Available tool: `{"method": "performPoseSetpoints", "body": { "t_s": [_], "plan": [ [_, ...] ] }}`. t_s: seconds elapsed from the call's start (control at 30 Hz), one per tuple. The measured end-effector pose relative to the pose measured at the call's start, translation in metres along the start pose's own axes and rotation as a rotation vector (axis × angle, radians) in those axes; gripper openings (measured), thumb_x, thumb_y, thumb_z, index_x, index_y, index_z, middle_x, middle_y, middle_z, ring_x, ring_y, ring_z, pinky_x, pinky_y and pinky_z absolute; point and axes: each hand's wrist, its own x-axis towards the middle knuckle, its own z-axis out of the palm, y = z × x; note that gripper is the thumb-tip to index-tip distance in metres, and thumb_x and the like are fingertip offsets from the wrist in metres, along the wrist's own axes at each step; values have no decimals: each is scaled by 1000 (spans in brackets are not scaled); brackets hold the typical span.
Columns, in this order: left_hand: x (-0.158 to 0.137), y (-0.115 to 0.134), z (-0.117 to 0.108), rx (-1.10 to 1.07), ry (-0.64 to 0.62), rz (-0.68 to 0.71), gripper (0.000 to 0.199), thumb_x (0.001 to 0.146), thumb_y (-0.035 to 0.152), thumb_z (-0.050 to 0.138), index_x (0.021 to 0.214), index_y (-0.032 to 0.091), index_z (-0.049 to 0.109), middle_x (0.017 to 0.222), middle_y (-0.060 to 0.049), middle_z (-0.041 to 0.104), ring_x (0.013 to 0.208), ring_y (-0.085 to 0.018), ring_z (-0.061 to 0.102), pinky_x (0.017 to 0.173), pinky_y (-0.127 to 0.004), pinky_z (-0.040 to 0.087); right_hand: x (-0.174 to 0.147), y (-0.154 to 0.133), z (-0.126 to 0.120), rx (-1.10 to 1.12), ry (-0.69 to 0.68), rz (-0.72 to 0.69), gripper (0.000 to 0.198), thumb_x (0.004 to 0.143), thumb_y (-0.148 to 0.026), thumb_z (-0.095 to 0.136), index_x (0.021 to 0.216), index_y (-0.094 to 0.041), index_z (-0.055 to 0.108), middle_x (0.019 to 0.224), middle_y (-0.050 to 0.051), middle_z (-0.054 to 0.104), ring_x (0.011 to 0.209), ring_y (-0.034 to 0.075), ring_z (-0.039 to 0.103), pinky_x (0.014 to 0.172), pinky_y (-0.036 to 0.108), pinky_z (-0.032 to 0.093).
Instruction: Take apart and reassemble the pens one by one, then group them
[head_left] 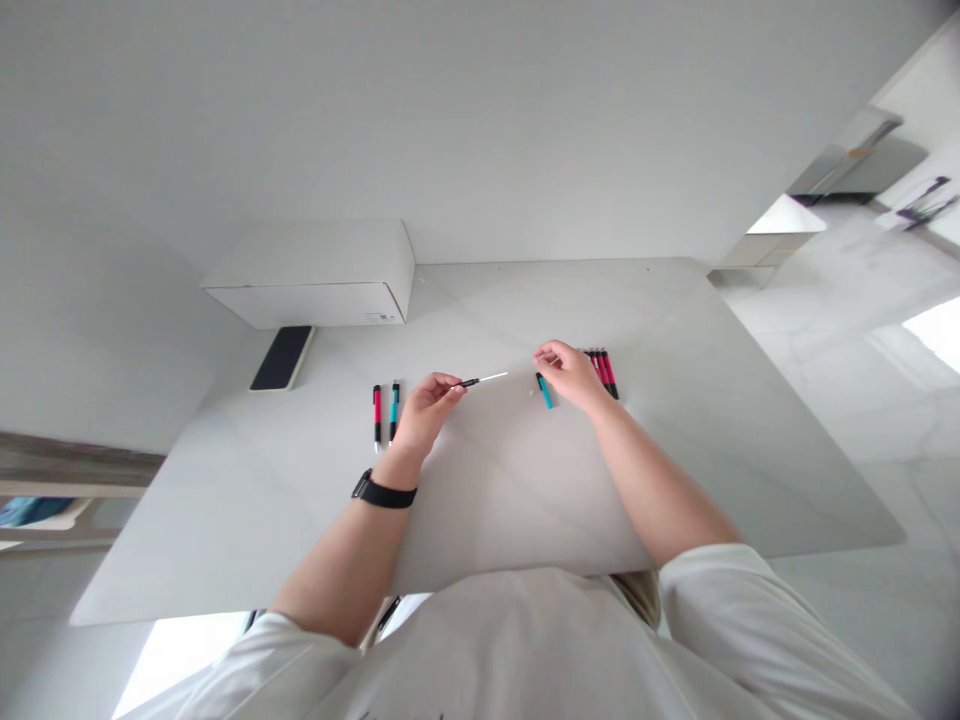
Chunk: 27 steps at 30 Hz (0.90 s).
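My left hand (pixel 429 405) is closed in a pinch on the black end of a partly dismantled pen (pixel 471 382). From it a thin white refill (pixel 493 377) points right, toward my other hand. My right hand (pixel 568 372) has its fingers drawn together over the table; whether something small is between them I cannot make out. Just below those fingers lies a teal pen barrel (pixel 547 394) with a black end. A tiny pale piece (pixel 532 393) rests beside it. Several red and black pens (pixel 608 372) lie in a row, partly hidden by my right hand.
Left of my left hand lie a red pen (pixel 377 415) and a teal pen (pixel 394 405), side by side. A dark-screened phone (pixel 283 358) is farther left, before a white box (pixel 315 290). The pale table (pixel 525 500) meets a wall at its back edge.
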Motion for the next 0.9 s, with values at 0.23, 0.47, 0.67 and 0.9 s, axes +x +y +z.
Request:
{"method": "performPoseSetpoints", "body": {
  "t_s": [0.23,0.47,0.67,0.9],
  "plan": [
    [-4,6,6,0,-44,-16,33,81,39,87,101,19,71,92,-5,73,85,-15,67,81,-28,48,-15,-24,25,530,-247,-68,39,83,-52,78,108,-25,66,100,4,71,76,16,67,58,26,55],
    [-6,8,9,25,-56,-23,30,81,37,86,99,20,70,90,-4,72,80,-15,65,75,-27,47,-20,-30,30,357,-193,-93,30,88,-54,71,98,-26,71,85,2,71,71,17,65,63,28,54],
    [-14,14,12,288,-63,111,22,80,33,85,97,23,76,95,-6,75,87,-21,66,83,-33,51,-24,-29,28,1,-171,-249,16,95,-39,65,95,-27,76,94,2,76,83,19,68,79,30,52],
    [-18,18,17,453,-106,166,15,82,34,82,95,26,80,94,-5,77,89,-24,67,85,-36,51,-28,-29,33,-145,-206,-348,16,99,-34,63,99,-27,78,94,4,76,81,18,66,79,30,48]
  ]
}}
